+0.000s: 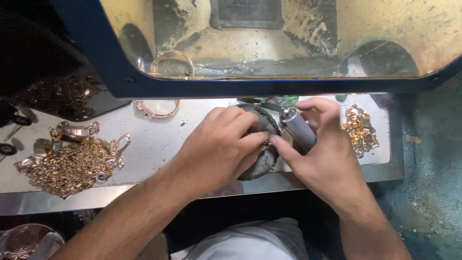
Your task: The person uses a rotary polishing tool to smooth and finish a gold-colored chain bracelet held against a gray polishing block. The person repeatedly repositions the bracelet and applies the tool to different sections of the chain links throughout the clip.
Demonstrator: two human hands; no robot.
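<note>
Gold-coloured, a small piece (266,142) sits pinched in the fingers of the left hand (219,144), pressed against a dark grey pad (264,159) at the front of the metal worktop (159,139). The right hand (320,159) is clenched around a grey rotary handpiece (298,130), its tip hidden behind the fingers. How much of the piece is finished cannot be told. Heaped chains (72,163) lie to the left, bangles (156,108) behind them, and more gold pieces (360,130) to the right.
</note>
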